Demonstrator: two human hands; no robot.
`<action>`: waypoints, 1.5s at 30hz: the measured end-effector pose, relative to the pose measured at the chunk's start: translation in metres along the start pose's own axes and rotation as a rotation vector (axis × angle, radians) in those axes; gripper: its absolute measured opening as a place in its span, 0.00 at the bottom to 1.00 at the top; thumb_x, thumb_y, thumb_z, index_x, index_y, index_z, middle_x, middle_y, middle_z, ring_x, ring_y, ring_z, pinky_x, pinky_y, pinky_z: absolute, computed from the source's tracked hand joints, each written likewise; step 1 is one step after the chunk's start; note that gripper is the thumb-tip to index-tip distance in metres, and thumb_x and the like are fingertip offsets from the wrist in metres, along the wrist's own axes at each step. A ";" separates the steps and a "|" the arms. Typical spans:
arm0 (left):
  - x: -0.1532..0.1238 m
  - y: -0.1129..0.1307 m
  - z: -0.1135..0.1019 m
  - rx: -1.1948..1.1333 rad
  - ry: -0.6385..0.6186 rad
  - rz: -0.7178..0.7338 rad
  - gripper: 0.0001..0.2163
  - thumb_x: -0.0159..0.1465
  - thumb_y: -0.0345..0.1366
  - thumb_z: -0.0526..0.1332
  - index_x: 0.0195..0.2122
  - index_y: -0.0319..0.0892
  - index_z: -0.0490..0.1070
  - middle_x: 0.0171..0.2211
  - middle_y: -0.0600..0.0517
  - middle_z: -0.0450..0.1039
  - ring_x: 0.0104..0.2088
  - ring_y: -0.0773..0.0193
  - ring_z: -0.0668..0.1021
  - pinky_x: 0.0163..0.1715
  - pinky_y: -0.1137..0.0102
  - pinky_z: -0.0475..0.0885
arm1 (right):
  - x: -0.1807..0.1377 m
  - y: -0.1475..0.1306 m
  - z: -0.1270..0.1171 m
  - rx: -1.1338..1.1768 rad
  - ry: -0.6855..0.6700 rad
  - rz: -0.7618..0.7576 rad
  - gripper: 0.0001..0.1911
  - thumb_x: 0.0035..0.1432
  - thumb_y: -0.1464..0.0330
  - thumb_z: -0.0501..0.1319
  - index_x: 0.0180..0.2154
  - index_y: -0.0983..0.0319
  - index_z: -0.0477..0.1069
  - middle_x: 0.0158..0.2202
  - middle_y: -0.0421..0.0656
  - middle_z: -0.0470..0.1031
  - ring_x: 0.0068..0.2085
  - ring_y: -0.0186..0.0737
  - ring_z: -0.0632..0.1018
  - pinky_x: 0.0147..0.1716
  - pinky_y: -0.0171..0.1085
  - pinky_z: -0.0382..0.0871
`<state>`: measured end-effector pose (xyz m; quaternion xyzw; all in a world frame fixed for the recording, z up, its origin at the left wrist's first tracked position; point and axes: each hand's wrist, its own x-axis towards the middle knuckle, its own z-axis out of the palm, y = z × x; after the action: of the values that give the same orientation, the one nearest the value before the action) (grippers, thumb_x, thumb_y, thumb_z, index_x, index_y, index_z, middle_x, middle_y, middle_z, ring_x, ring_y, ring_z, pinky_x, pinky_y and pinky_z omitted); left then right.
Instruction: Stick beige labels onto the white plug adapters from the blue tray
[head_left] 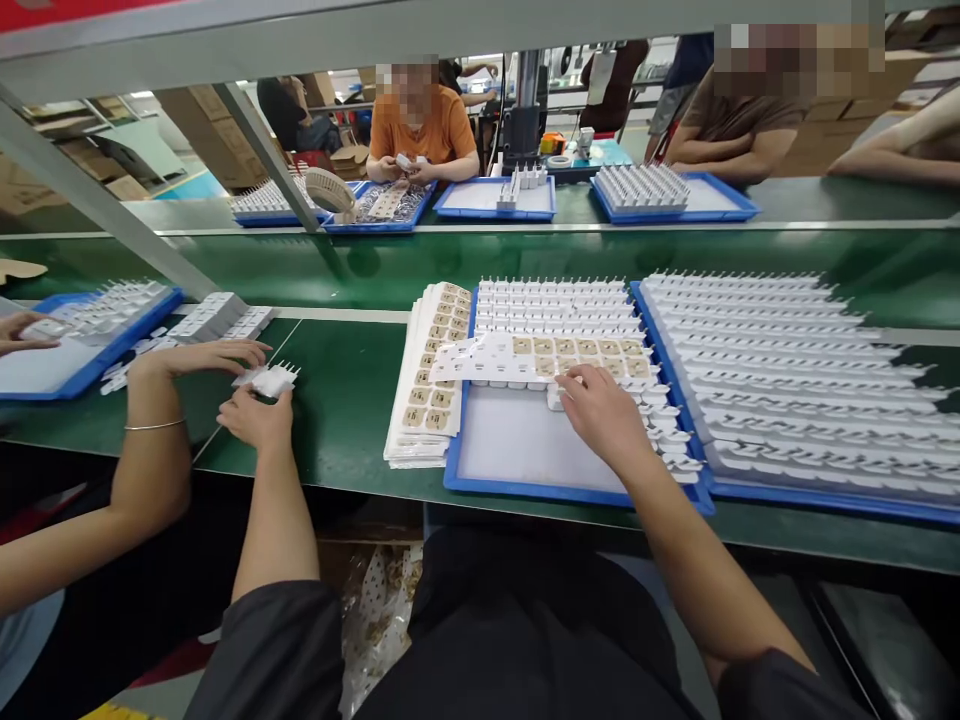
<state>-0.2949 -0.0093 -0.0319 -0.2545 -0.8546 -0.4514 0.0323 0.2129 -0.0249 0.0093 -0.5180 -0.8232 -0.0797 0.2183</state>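
My left hand (259, 415) reaches out to the left, its fingers closed around a white plug piece (274, 380) whose metal pins point right. A co-worker's hand (206, 358) is right beside it, near the same piece. My right hand (606, 415) is over the blue tray (540, 492), thumb and fingers bent around another white plug piece (554, 399) at the lower edge of a sticker sheet (487, 360). That sheet, with tan square labels on its right part, lies across rows of white plug pieces (555, 305). My fingers partly hide the piece.
Left of the tray stands a stack of label sheets (427, 400). On the right, another blue tray (750, 488) holds many white pieces (795, 380). Far left are a co-worker's tray (82, 375) and stacked white pieces (210, 318). A slanted metal post (112, 200) and people across the bench are ahead.
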 end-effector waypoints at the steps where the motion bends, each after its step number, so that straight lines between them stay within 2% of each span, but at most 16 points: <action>1: -0.003 0.003 -0.002 -0.013 0.009 0.004 0.26 0.45 0.25 0.72 0.27 0.46 0.51 0.30 0.55 0.52 0.53 0.45 0.66 0.63 0.42 0.59 | -0.002 0.003 0.000 -0.020 -0.017 -0.002 0.13 0.67 0.75 0.55 0.47 0.65 0.78 0.46 0.56 0.79 0.47 0.55 0.77 0.40 0.46 0.74; 4: -0.021 0.017 -0.007 -0.077 0.000 0.065 0.20 0.47 0.25 0.70 0.30 0.45 0.57 0.34 0.53 0.61 0.51 0.49 0.67 0.65 0.45 0.58 | -0.010 0.005 0.002 0.018 -0.038 0.027 0.11 0.68 0.75 0.55 0.42 0.62 0.76 0.43 0.52 0.79 0.45 0.51 0.78 0.35 0.42 0.71; 6: -0.047 0.027 -0.009 -0.146 -0.058 0.132 0.14 0.52 0.29 0.69 0.36 0.44 0.65 0.37 0.52 0.68 0.44 0.55 0.70 0.61 0.51 0.64 | -0.015 0.005 0.002 0.133 -0.036 0.071 0.09 0.68 0.74 0.55 0.39 0.61 0.75 0.41 0.50 0.79 0.42 0.48 0.79 0.33 0.40 0.70; 9: -0.108 0.046 -0.014 -0.276 -0.234 0.218 0.13 0.61 0.41 0.66 0.45 0.44 0.73 0.40 0.51 0.76 0.34 0.62 0.73 0.43 0.64 0.74 | -0.020 0.005 -0.003 0.481 -0.010 0.181 0.05 0.68 0.69 0.59 0.39 0.60 0.74 0.37 0.45 0.79 0.35 0.43 0.79 0.36 0.41 0.73; 10: -0.132 0.054 -0.017 -0.332 -0.336 0.245 0.14 0.61 0.45 0.66 0.45 0.43 0.75 0.38 0.51 0.77 0.32 0.63 0.75 0.38 0.67 0.74 | -0.021 0.004 -0.005 0.638 0.012 0.236 0.04 0.67 0.66 0.62 0.39 0.59 0.74 0.36 0.44 0.79 0.35 0.42 0.79 0.37 0.41 0.75; 12: -0.181 0.072 -0.022 -0.498 -0.794 0.268 0.18 0.63 0.50 0.65 0.46 0.42 0.77 0.39 0.47 0.80 0.34 0.61 0.78 0.34 0.68 0.74 | -0.022 -0.003 -0.009 0.970 0.075 0.357 0.08 0.65 0.61 0.66 0.40 0.58 0.74 0.37 0.42 0.79 0.35 0.40 0.81 0.39 0.41 0.78; 14: -0.224 0.092 -0.025 -0.524 -1.192 0.285 0.20 0.64 0.52 0.66 0.49 0.42 0.79 0.45 0.43 0.82 0.40 0.57 0.81 0.38 0.67 0.76 | -0.023 -0.013 -0.009 1.273 0.122 0.459 0.11 0.61 0.58 0.69 0.38 0.57 0.74 0.39 0.41 0.78 0.35 0.38 0.82 0.39 0.40 0.80; 15: -0.241 0.101 -0.024 -0.563 -1.295 0.283 0.23 0.63 0.53 0.67 0.52 0.42 0.78 0.48 0.42 0.82 0.43 0.55 0.81 0.41 0.65 0.77 | -0.023 -0.020 -0.007 1.397 0.123 0.500 0.12 0.59 0.58 0.71 0.37 0.57 0.74 0.41 0.41 0.78 0.35 0.37 0.82 0.39 0.40 0.80; 17: -0.267 0.117 -0.021 -0.701 -1.392 0.258 0.28 0.62 0.55 0.68 0.56 0.42 0.76 0.53 0.41 0.80 0.49 0.52 0.81 0.47 0.63 0.78 | -0.024 -0.033 -0.002 1.585 0.079 0.568 0.16 0.55 0.56 0.74 0.35 0.57 0.73 0.42 0.40 0.77 0.32 0.35 0.82 0.37 0.40 0.82; 20: -0.288 0.129 -0.012 -0.967 -1.347 0.183 0.32 0.62 0.56 0.68 0.62 0.42 0.71 0.59 0.40 0.76 0.56 0.49 0.80 0.56 0.59 0.75 | -0.027 -0.047 0.009 1.724 -0.062 0.600 0.19 0.52 0.53 0.75 0.34 0.57 0.71 0.41 0.40 0.79 0.33 0.37 0.82 0.38 0.43 0.83; 23: -0.292 0.129 -0.005 -1.039 -1.269 0.174 0.31 0.60 0.52 0.72 0.61 0.44 0.73 0.61 0.42 0.75 0.59 0.49 0.77 0.61 0.58 0.71 | -0.031 -0.045 0.011 1.614 -0.188 0.530 0.17 0.56 0.52 0.72 0.36 0.57 0.73 0.40 0.42 0.80 0.38 0.41 0.83 0.42 0.46 0.83; 25: -0.287 0.129 0.000 -1.005 -1.265 0.132 0.29 0.58 0.51 0.74 0.57 0.44 0.76 0.60 0.42 0.76 0.60 0.48 0.76 0.61 0.59 0.69 | -0.030 -0.033 0.004 1.405 -0.175 0.451 0.14 0.60 0.54 0.68 0.38 0.57 0.75 0.42 0.44 0.81 0.42 0.44 0.83 0.45 0.47 0.82; 28: -0.277 0.134 0.009 -0.993 -1.277 -0.112 0.30 0.54 0.54 0.75 0.54 0.43 0.78 0.59 0.42 0.76 0.57 0.49 0.77 0.55 0.61 0.72 | -0.015 -0.010 -0.017 0.995 -0.073 0.303 0.10 0.66 0.59 0.61 0.42 0.56 0.78 0.46 0.46 0.82 0.47 0.48 0.83 0.47 0.47 0.79; 32: -0.267 0.149 0.023 -1.069 -1.237 -0.388 0.29 0.53 0.53 0.76 0.52 0.43 0.78 0.55 0.44 0.77 0.49 0.57 0.79 0.46 0.66 0.75 | 0.035 0.013 -0.034 0.573 -0.077 0.096 0.12 0.67 0.68 0.58 0.45 0.58 0.79 0.47 0.48 0.83 0.48 0.50 0.82 0.49 0.47 0.77; 38: -0.265 0.162 0.030 -1.051 -1.276 -0.478 0.26 0.59 0.50 0.72 0.53 0.42 0.77 0.41 0.48 0.79 0.38 0.64 0.79 0.36 0.70 0.76 | 0.111 0.016 -0.006 0.225 -0.303 -0.018 0.18 0.67 0.74 0.58 0.54 0.65 0.78 0.56 0.53 0.79 0.59 0.54 0.77 0.58 0.48 0.71; 45: -0.261 0.157 0.033 -0.966 -1.317 -0.468 0.23 0.64 0.49 0.68 0.54 0.40 0.76 0.43 0.45 0.82 0.35 0.63 0.82 0.35 0.70 0.76 | 0.120 0.011 0.021 0.164 -0.400 -0.042 0.17 0.68 0.71 0.59 0.54 0.67 0.79 0.53 0.56 0.80 0.57 0.59 0.77 0.55 0.48 0.72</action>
<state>0.0100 -0.0165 -0.0070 -0.2676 -0.4430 -0.5217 -0.6782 0.1726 0.0863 0.0425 -0.4868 -0.8644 0.0872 0.0905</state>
